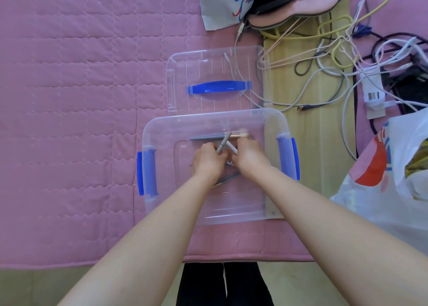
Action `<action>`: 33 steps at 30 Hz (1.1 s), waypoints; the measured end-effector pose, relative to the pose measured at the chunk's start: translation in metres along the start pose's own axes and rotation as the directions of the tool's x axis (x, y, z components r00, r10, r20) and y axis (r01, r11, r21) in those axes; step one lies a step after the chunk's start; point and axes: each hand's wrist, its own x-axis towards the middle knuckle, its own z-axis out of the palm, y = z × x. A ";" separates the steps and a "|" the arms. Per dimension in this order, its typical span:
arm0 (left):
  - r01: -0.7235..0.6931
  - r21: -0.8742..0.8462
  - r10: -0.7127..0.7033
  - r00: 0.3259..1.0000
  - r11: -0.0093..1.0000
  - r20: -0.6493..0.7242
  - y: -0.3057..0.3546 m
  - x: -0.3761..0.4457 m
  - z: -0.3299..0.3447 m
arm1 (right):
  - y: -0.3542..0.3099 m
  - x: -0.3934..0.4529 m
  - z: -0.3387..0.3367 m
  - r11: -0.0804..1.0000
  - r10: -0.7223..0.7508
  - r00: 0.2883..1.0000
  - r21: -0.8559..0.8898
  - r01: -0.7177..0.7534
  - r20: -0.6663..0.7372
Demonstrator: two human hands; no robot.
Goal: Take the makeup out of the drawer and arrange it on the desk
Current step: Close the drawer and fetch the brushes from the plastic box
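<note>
A clear plastic storage box with blue side latches sits on the pink quilted mat. Both my hands are inside it. My left hand grips a grey makeup pen that points up and to the right. My right hand holds a white-tipped pen and touches a rose-gold handled brush. A long dark grey pencil lies along the far side of the box floor. Another thin dark pencil shows between my wrists, partly hidden.
The box's clear lid with a blue handle lies just beyond the box. A tangle of cables covers the wooden floor at the right. A white plastic bag sits at the right edge, and a printed bag at the top.
</note>
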 end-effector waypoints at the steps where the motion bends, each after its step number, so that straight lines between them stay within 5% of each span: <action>1: 0.006 0.019 -0.006 1.000 1.000 0.017 -0.001 0.001 0.000 | 0.001 0.000 -0.001 0.999 0.026 0.999 0.027 -0.026 0.019; 11: -0.115 0.137 0.104 0.991 0.984 0.087 -0.017 -0.015 -0.024 | 0.009 -0.026 -0.004 0.982 -0.063 0.994 -0.172 0.076 0.085; 17: -0.139 0.022 0.137 0.987 0.990 0.081 -0.017 -0.043 -0.058 | 0.005 -0.060 -0.014 0.952 -0.186 0.978 -0.228 0.204 0.098; 24: -0.067 -0.302 0.067 0.998 0.951 -0.009 -0.015 -0.111 -0.104 | -0.014 -0.130 -0.045 0.957 -0.227 0.968 0.210 0.202 0.104; 33: -0.072 -0.663 -0.065 0.981 0.745 -0.180 -0.017 -0.235 -0.153 | -0.050 -0.248 -0.097 0.765 -0.284 0.945 0.633 0.120 0.164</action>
